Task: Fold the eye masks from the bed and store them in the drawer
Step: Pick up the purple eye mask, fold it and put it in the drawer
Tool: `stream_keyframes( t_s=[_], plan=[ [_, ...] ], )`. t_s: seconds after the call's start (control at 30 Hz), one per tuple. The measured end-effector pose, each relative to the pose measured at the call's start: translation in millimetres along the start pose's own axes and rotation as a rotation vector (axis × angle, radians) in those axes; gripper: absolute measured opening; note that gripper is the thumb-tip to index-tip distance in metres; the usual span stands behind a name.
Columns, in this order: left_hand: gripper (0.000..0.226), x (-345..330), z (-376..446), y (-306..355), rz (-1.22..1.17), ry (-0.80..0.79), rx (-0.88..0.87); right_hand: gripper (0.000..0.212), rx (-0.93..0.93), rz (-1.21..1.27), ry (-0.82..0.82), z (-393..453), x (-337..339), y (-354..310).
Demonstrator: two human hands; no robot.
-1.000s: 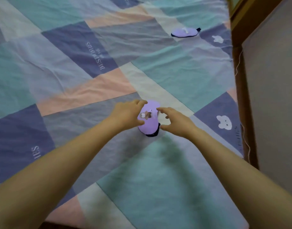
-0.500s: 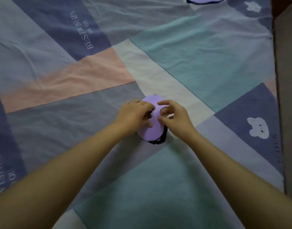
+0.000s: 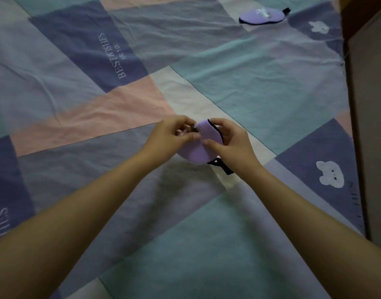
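Gripping folded eye mask [image 3: 196,151], both hands [image 3: 171,140] [image 3: 231,143]; second mask [image 3: 261,16] far off on patchwork bedspread [image 3: 260,83].

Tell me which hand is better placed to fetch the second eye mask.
Probably the right hand: the flat purple fabric eye mask lies far right. Both hands now grip the folded purple eye mask.

Wrinkled patchwork cotton bedsheet [image 3: 260,87] in teal, pink, navy blocks; white "BEST WISHES" print [image 3: 113,56]; white bear print [image 3: 329,173]; brown wooden frame [image 3: 355,130] right.
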State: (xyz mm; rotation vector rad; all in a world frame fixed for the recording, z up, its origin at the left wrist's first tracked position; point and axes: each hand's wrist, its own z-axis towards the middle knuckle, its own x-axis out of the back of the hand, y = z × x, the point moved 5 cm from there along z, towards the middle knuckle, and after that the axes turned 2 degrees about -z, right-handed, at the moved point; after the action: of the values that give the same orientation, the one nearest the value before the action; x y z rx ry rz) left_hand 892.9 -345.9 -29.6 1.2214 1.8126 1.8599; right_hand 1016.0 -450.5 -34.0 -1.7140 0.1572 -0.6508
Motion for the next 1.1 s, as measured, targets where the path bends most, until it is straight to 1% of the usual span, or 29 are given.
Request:
stream_keyframes(
  t_s=[0.07,0.13,0.17,0.23,0.33,0.43,0.53,0.63,0.73,0.83,0.93,0.97,1.03,1.1],
  plan=[
    [0.028,2.6,-5.0,-7.9,-0.168,0.04,0.122,0.044,-0.02,0.055,0.048,-2.7,-0.5,-1.6],
    [0.042,0.2,-13.4,-19.3,-0.393,0.047,0.294,0.045,-0.04,0.125,0.082,-6.0,-1.9,-4.0],
    [0.044,-2.9,-18.3,-22.6,-0.483,0.035,0.356,0.044,-0.052,0.165,0.095,-7.9,-3.0,-6.1],
    [0.036,-8.9,-25.1,-24.0,-0.551,0.005,0.394,0.044,-0.063,0.206,0.115,-12.4,-5.7,-9.5],
    [0.025,-9.6,-30.4,-17.3,-0.589,0.032,0.36,0.046,-0.089,0.2,0.13,-20.8,-7.9,-11.4],
    [0.03,-3.4,-33.0,-13.2,-0.603,0.114,0.343,0.054,-0.19,0.219,0.114,-34.3,-10.1,-9.4],
    [0.029,1.5,-38.6,-11.1,-0.674,0.227,0.362,0.059,-0.226,0.12,0.116,-50.4,-14.5,-6.8],
    [0.03,0.7,-45.6,-8.3,-0.798,0.279,0.391,0.049,-0.23,0.083,0.142,-62.0,-20.4,-8.4],
    [0.034,-4.9,-54.6,-2.1,-0.845,0.216,0.415,0.04,-0.225,0.104,0.159,-69.0,-26.5,-16.0],
    [0.036,-2.0,-64.4,13.2,-0.761,0.168,0.374,0.037,-0.197,0.141,0.123,-75.8,-29.6,-31.0],
    [0.04,10.2,-70.3,40.0,-0.712,0.162,0.258,0.044,-0.114,0.156,0.001,-83.6,-30.0,-56.2],
    [0.04,14.8,-71.4,50.5,-0.699,0.155,0.21,0.043,-0.069,0.136,-0.01,-85.9,-28.3,-64.6],
    [0.037,24.5,-73.0,69.0,-0.664,0.155,0.126,0.034,0.019,0.08,0.025,-87.8,-22.6,-81.4],
    [0.034,34.7,-72.5,78.9,-0.646,0.187,0.077,0.024,0.072,0.087,0.043,-87.9,-16.2,-94.1]
  ],
)
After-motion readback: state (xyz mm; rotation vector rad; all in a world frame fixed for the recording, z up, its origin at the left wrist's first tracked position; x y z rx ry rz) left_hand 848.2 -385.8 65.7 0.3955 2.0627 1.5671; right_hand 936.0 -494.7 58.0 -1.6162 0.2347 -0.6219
